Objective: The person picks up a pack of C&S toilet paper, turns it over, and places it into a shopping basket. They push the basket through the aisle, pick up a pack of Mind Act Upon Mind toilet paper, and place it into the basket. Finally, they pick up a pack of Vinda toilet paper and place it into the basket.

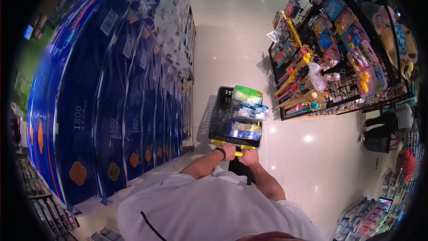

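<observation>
At the basket's [217, 117] yellow handle [239, 154], both hands [228, 151] grip, fingertips hidden.

Packs [248, 114] are hiding the basket's [220, 118] floor toward its right edge. Left hand [228, 151] and right hand [249, 157] are covering parts of the handle [239, 154]. Frame bottom is cutting off the shirt [209, 209]. Toys [401, 40] by the rack's [347, 106] upper right corner are blurring.

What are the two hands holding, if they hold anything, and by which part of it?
The black basket, held by its yellow handle on the side nearest the body. Both the left hand and the right hand are on it.
</observation>
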Demonstrator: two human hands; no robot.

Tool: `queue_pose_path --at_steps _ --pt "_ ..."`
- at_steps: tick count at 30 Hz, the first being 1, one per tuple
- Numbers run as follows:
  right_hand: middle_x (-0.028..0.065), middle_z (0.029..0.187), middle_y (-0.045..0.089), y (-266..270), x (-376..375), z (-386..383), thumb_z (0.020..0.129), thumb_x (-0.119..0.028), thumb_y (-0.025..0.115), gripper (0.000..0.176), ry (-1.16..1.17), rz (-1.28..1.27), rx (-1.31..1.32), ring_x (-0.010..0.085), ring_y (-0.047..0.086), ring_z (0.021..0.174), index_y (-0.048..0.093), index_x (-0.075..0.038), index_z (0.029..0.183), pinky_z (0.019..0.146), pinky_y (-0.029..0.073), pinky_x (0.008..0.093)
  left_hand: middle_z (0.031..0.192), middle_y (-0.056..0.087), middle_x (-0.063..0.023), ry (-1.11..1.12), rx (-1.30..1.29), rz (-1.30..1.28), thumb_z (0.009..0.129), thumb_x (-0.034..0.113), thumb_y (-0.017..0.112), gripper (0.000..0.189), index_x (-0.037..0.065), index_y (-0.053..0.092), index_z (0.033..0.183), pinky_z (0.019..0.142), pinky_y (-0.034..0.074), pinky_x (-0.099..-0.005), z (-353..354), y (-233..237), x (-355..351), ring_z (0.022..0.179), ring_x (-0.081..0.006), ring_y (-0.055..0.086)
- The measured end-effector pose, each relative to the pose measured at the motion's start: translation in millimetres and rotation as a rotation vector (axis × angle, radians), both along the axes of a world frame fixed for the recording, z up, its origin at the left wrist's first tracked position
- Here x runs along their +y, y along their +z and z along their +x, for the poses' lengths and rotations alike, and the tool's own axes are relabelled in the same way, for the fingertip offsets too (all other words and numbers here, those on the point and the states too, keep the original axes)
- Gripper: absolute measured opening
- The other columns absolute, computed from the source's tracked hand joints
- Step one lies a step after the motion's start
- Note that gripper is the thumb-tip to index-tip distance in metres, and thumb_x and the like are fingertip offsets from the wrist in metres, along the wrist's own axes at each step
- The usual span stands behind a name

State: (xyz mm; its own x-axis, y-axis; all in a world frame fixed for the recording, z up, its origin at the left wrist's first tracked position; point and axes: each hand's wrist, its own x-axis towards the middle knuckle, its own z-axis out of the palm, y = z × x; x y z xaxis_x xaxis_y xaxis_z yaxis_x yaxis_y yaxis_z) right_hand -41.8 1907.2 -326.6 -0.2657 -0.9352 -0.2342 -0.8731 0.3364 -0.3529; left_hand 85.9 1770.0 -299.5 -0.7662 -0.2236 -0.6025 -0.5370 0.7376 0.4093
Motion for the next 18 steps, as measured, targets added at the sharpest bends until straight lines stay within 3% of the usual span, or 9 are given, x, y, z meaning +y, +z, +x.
queue_pose_path --at_steps 8,12,14,18 --pt "0.0180 0.079 0.074 10.6 -64.5 -66.4 0.078 -0.034 0.065 0.028 0.103 0.053 -0.090 0.0369 0.073 0.077 0.079 -0.011 0.087 0.076 0.057 0.0496 0.092 0.075 -0.0198 0.098 -0.005 -0.019 0.079 0.030 0.066 0.024 0.015 0.080 0.091 0.086 0.058 -0.0501 -46.0 -25.2 -47.4 0.091 -0.0405 0.073" --pt "0.0186 0.079 0.074 -3.0 -92.2 -93.3 0.077 -0.033 0.065 0.029 0.153 0.095 -0.106 0.0368 0.073 0.076 0.079 -0.010 0.085 0.074 0.057 0.0485 0.091 0.076 -0.0167 0.062 0.011 0.003 0.080 0.034 0.064 0.024 0.016 0.079 0.087 0.084 0.058 -0.0494 -66.8 -28.7 -69.7 0.084 -0.0397 0.073" --pt "0.0183 0.079 0.074 -3.5 -111.2 -100.9 0.078 -0.034 0.065 0.029 0.174 0.138 -0.095 0.0363 0.073 0.076 0.079 -0.009 0.084 0.074 0.057 0.0484 0.094 0.076 -0.0150 0.030 -0.006 -0.047 0.083 0.037 0.062 0.029 0.016 0.079 0.091 0.083 0.059 -0.0495 -69.0 -45.8 -76.0 0.089 -0.0372 0.074" --pt "0.0175 0.075 0.073 -1.2 -145.3 -136.9 0.078 -0.036 0.065 0.030 0.242 0.120 -0.075 0.0361 0.072 0.071 0.077 -0.009 0.084 0.070 0.057 0.0484 0.097 0.077 -0.0146 0.082 -0.074 -0.058 0.084 0.040 0.063 0.034 0.015 0.078 0.100 0.084 0.059 -0.0500 -104.7 -34.2 -110.8 0.093 -0.0353 0.074"
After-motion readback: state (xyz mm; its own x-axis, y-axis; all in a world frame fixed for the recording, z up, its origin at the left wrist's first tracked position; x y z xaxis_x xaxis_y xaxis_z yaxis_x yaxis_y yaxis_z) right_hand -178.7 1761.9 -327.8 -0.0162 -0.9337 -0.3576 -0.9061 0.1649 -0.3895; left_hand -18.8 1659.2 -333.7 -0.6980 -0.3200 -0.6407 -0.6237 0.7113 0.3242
